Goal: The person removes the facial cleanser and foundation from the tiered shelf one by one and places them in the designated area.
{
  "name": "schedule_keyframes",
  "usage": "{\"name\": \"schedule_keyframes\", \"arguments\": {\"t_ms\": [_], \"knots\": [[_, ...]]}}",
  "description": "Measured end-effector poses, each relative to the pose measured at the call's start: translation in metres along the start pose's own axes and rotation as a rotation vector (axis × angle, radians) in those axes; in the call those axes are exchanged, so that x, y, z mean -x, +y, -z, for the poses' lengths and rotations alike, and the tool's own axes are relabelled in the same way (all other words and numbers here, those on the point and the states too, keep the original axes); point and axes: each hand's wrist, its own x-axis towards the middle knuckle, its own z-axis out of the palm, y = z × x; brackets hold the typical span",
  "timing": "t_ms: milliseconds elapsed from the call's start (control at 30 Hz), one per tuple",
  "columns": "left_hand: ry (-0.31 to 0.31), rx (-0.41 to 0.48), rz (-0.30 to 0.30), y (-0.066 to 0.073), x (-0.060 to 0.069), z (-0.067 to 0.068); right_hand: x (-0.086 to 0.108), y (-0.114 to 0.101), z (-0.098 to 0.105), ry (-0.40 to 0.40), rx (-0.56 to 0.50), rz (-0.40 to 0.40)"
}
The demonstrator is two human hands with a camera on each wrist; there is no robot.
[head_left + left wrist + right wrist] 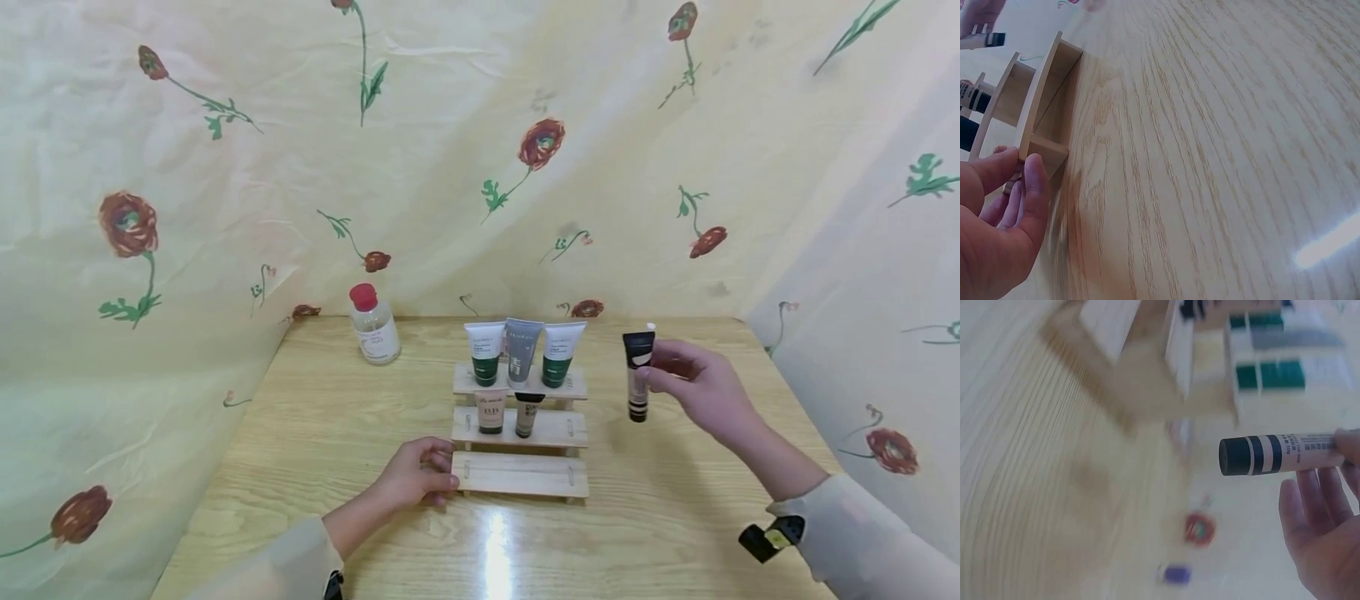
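A three-tier wooden rack point(517, 477) stands on the table. The left hand point(420, 473) pinches the left end of its lowest tier; in the left wrist view the thumb and fingers of this hand point(1007, 219) close on the wood's edge. Right of the rack, the right hand point(697, 387) holds a dark-capped tube point(638, 377) upright in the air. The right wrist view shows that tube point(1272, 454) between thumb and fingers of the hand point(1329, 531). On the middle tier are a pink tube point(491, 412) and a small dark-topped tube point(527, 417).
The top tier bears two white and green tubes point(485, 354) point(559, 354) with a grey tube point(521, 352) between them. A clear bottle with a red cap point(375, 327) stands at the table's back left. Flowered cloth point(450, 167) hangs behind the wooden table point(315, 433).
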Motion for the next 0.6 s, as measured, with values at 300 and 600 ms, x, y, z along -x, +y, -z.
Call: {"name": "schedule_keyframes", "arguments": {"t_ms": [300,600], "knots": [[-0.008,0.000,-0.001,0.002,0.000,0.000,-0.002,0.068,0.015,-0.077,-0.083,-0.219],[-0.009,0.003,-0.010,0.002,0.001,0.000,-0.013,0.097,-0.017,-0.181,-0.203,-0.345]]}}
